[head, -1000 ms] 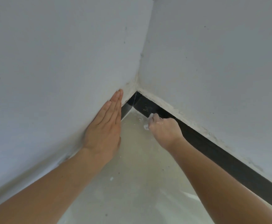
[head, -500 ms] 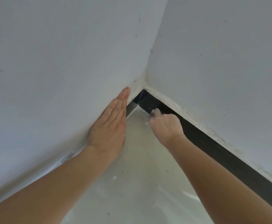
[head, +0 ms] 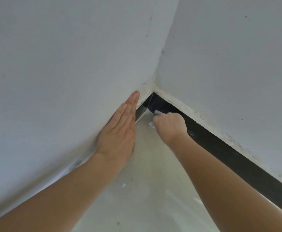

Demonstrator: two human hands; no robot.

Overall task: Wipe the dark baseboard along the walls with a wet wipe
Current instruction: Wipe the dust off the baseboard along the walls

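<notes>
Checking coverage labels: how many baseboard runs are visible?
2. A short strip below the left wall, mostly hidden by the left hand; a long strip below the right wall, where the right hand holds the wipe.

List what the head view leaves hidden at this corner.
Head view:
The wet wipe: mostly buried in the right hand; only white scraps show.
Left wall's baseboard: largely behind the left hand.
Right wall's baseboard: cut off by the frame's right edge.
</notes>
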